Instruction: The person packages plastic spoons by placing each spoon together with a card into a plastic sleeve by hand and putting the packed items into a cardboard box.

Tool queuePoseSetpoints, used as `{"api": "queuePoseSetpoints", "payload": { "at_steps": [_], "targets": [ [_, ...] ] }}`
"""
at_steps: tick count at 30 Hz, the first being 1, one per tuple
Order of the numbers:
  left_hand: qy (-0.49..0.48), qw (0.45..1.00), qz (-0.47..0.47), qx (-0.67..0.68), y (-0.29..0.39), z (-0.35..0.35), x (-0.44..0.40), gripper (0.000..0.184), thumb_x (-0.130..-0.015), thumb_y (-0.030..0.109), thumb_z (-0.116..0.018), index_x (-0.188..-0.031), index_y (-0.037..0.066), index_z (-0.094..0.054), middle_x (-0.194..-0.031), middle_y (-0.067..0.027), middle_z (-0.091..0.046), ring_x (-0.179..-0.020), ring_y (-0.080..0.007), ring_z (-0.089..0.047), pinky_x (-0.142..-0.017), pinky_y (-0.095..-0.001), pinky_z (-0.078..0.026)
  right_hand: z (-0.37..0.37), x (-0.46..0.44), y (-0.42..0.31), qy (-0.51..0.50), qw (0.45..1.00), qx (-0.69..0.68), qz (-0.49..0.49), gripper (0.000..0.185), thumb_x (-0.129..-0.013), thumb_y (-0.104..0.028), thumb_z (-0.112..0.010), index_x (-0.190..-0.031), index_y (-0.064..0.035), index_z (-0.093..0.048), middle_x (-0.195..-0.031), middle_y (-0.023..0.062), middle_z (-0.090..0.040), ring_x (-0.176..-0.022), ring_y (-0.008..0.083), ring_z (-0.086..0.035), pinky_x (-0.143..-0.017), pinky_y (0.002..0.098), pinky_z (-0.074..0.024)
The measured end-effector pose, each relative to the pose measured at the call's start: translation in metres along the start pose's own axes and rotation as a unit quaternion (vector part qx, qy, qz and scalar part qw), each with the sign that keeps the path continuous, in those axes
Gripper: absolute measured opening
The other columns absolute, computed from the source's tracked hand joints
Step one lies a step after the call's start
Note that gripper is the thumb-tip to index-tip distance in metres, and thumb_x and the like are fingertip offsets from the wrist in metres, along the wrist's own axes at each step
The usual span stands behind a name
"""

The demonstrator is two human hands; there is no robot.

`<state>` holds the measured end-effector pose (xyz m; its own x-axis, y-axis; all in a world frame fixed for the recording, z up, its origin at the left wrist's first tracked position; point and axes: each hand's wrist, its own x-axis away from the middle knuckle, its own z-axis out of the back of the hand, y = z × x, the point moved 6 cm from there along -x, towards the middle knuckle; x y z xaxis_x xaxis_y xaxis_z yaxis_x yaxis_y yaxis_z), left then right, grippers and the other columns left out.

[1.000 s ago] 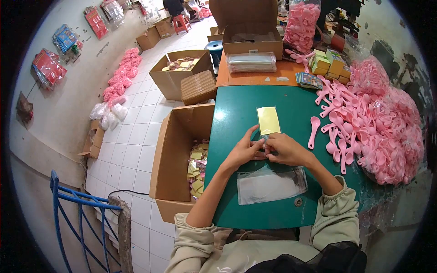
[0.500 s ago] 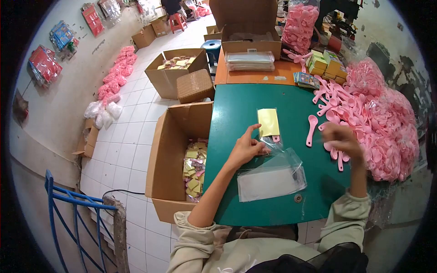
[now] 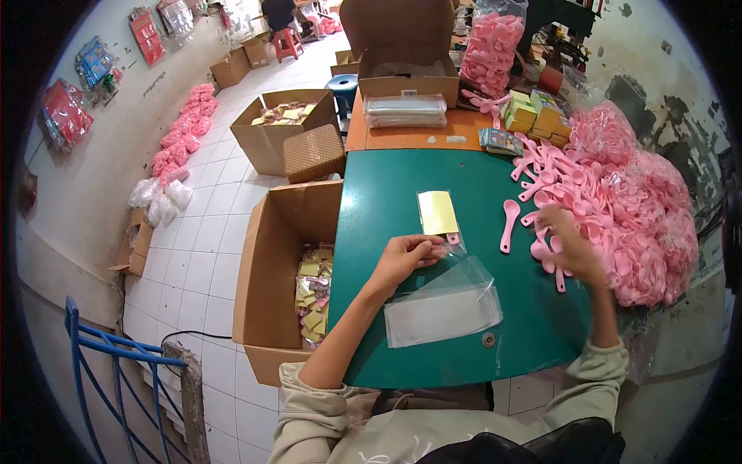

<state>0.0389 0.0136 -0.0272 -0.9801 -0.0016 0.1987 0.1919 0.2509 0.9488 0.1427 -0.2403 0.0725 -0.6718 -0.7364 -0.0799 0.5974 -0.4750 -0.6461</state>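
Observation:
My left hand (image 3: 406,261) has thumb and fingers pinched together at the lower end of a clear plastic bag (image 3: 457,249). Inside that bag are a yellow card (image 3: 438,213) and a pink spoon, of which only the handle end (image 3: 453,239) shows. Below my left hand lies a stack of flat clear bags (image 3: 444,315). My right hand (image 3: 576,251), slightly blurred, hovers at the edge of the loose pink spoons (image 3: 568,185), thumb and fingers apart, with nothing visible in it. A single pink spoon (image 3: 509,226) lies between my hands on the green tabletop (image 3: 386,185).
At the table's left stands an open carton (image 3: 267,263) holding packed yellow-card bags. A large bag of pink spoons (image 3: 657,224) bulges at the right. Small yellow boxes (image 3: 533,112), bundled clear sleeves (image 3: 406,112) and a carton (image 3: 410,77) are at the back. A blue railing (image 3: 116,340) is lower left.
My left hand has drawn its fingers back from the yellow card to pinch the bag's lower end. My right hand has changed from curled to more spread beside the spoons. The whole view has shifted slightly.

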Motion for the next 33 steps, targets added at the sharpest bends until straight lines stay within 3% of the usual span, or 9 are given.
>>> {"api": "queuePoseSetpoints", "payload": {
  "at_steps": [1,3,7,10,11,14,20,26,33],
  "targets": [
    [-0.002,1.0,-0.012,0.021,0.002,-0.001,0.001,0.029,-0.092,0.01,-0.048,-0.116,-0.004,-0.054,-0.102,-0.0098,-0.063,-0.095,-0.0134,-0.061,-0.083,-0.0242,-0.049,-0.038,-0.017,-0.019,-0.004,0.98,0.05,0.191,0.059,-0.064,-0.015,-0.076,-0.113,-0.0056,-0.044,-0.107,0.013,-0.044,-0.101,0.0316,-0.046,-0.088,0.0357,-0.0391],
    [-0.004,0.998,-0.036,0.06,0.005,-0.004,0.004,0.029,-0.091,0.012,-0.05,-0.115,-0.003,-0.055,-0.104,-0.01,-0.062,-0.096,-0.0131,-0.06,-0.086,-0.0247,-0.048,-0.082,-0.039,-0.045,-0.016,0.99,0.014,0.136,0.051,-0.065,-0.014,-0.077,-0.107,-0.0062,-0.048,-0.107,0.0138,-0.043,-0.097,0.0297,-0.048,-0.082,0.0348,-0.0427],
    [-0.006,0.992,-0.029,0.126,0.006,-0.001,0.006,0.031,-0.091,0.009,-0.047,-0.121,0.0,-0.05,-0.106,-0.0097,-0.062,-0.096,-0.0135,-0.06,-0.081,-0.0243,-0.05,-0.106,-0.066,-0.042,0.08,0.981,-0.024,0.173,0.021,-0.071,-0.005,-0.071,-0.086,-0.0027,-0.056,-0.101,0.0122,-0.047,-0.085,0.0237,-0.054,-0.075,0.0325,-0.0458],
    [0.003,0.999,-0.039,0.001,0.013,0.0,0.008,0.03,-0.091,0.008,-0.048,-0.121,0.004,-0.048,-0.102,-0.0096,-0.062,-0.089,-0.0143,-0.063,-0.073,-0.0255,-0.053,-0.104,-0.064,-0.035,0.073,0.982,-0.115,0.128,0.015,-0.074,-0.004,-0.068,-0.084,-0.0016,-0.057,-0.098,0.0102,-0.049,-0.08,0.0185,-0.055,-0.07,0.0276,-0.0465],
    [0.042,0.989,-0.065,-0.127,0.02,-0.001,0.011,0.026,-0.09,0.009,-0.05,-0.116,0.005,-0.047,-0.097,-0.0098,-0.063,-0.081,-0.0151,-0.065,-0.064,-0.0254,-0.054,-0.102,-0.062,-0.033,0.089,0.98,-0.133,0.121,0.014,-0.075,-0.004,-0.066,-0.086,-0.0016,-0.058,-0.098,0.0082,-0.05,-0.078,0.014,-0.055,-0.067,0.024,-0.0467],
    [0.06,0.95,-0.098,-0.291,0.025,-0.01,0.013,0.02,-0.088,0.007,-0.054,-0.107,0.002,-0.049,-0.092,-0.0097,-0.062,-0.076,-0.0152,-0.066,-0.058,-0.0242,-0.054,-0.103,-0.056,-0.025,0.078,0.971,-0.211,0.076,0.012,-0.077,-0.004,-0.066,-0.087,-0.002,-0.059,-0.097,0.0069,-0.05,-0.081,0.0124,-0.054,-0.068,0.0232,-0.0478],
    [0.09,0.946,-0.144,-0.275,0.017,0.002,0.001,0.013,-0.085,0.009,-0.059,-0.092,-0.001,-0.054,-0.083,-0.0072,-0.061,-0.076,-0.0131,-0.064,-0.056,-0.025,-0.055,-0.123,-0.056,-0.008,0.048,0.914,-0.402,-0.037,0.009,-0.085,-0.007,-0.059,-0.09,0.0013,-0.057,-0.093,0.0054,-0.055,-0.08,0.0118,-0.06,-0.067,0.0225,-0.0515],
    [0.113,0.929,-0.168,-0.31,0.02,-0.001,0.0,0.012,-0.084,0.008,-0.06,-0.086,-0.002,-0.055,-0.081,-0.0098,-0.059,-0.07,-0.0161,-0.064,-0.053,-0.0262,-0.054,-0.129,-0.063,0.003,0.047,0.905,-0.414,-0.09,0.01,-0.086,-0.006,-0.058,-0.089,0.0028,-0.057,-0.077,0.0077,-0.062,-0.069,0.0123,-0.062,-0.063,0.0229,-0.0525],
    [0.137,0.954,-0.098,-0.247,0.011,0.004,-0.003,0.017,-0.084,0.014,-0.063,-0.085,-0.002,-0.058,-0.076,-0.0067,-0.062,-0.073,-0.0099,-0.062,-0.056,-0.0249,-0.055,-0.13,-0.063,0.005,0.083,0.907,-0.398,-0.109,0.01,-0.085,-0.006,-0.059,-0.086,0.0035,-0.057,-0.075,0.0087,-0.063,-0.063,0.0118,-0.061,-0.057,0.0227,-0.0518]
  ]
}}
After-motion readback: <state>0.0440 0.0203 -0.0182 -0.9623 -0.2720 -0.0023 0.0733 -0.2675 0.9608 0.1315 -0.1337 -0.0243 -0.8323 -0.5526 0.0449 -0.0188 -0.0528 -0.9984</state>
